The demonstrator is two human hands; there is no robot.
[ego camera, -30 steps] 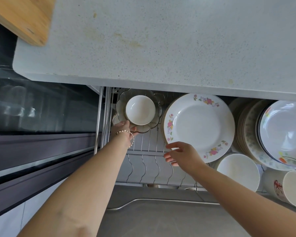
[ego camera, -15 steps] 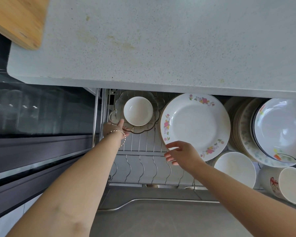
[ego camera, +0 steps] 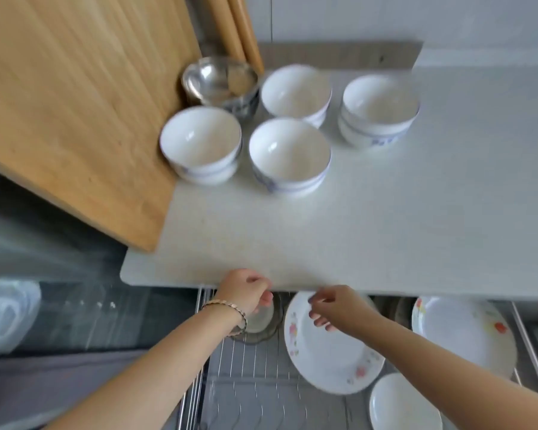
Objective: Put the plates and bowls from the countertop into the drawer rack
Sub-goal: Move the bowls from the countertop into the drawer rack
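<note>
Two hands, both empty as far as the blur allows. L hand (ego camera: 244, 293) hangs at the bench's front edge, fingers loosely curled, gripping nothing. A beaded bracelet (ego camera: 227, 308) sits on its wrist. R hand (ego camera: 339, 308) is just beside it to the right, also loosely curled, thumb and forefinger close together w/ nothing between them.

Directly under L hand is a small white bowl (ego camera: 260, 318), nested in a scalloped glass dish (ego camera: 261, 335). Both are at the back-left of the drawer rack (ego camera: 255, 386). Under R hand a big floral plate (ego camera: 330, 355) leans in the rack wires; can't tell if the fingers touch it. Further right stands a 2nd plate (ego camera: 466, 333) w/ an orange-red print. Near the bottom edge is a plain white dish (ego camera: 401, 405), partly cut off.

Above the drawer is the bench (ego camera: 370, 243), pale and speckled. Toward its back sit the bowls not yet in the rack:
- front-left bowl (ego camera: 201, 144) and front-mid bowl (ego camera: 289, 152), each white w/ blue trim and looking like 2 stacked
- back-mid bowl (ego camera: 295, 93)
- right bowl stack (ego camera: 379, 108), w/ blue marks on its side

A steel bowl (ego camera: 219, 77) rests on a blue-patterned one behind the front-left bowl. A wooden cutting board (ego camera: 75, 103) covers the bench's left part, its edge right by the front-left bowl. Wooden rods (ego camera: 239, 29) lean at the wall behind. A dark glass surface (ego camera: 59, 305) lies left of the drawer.
</note>
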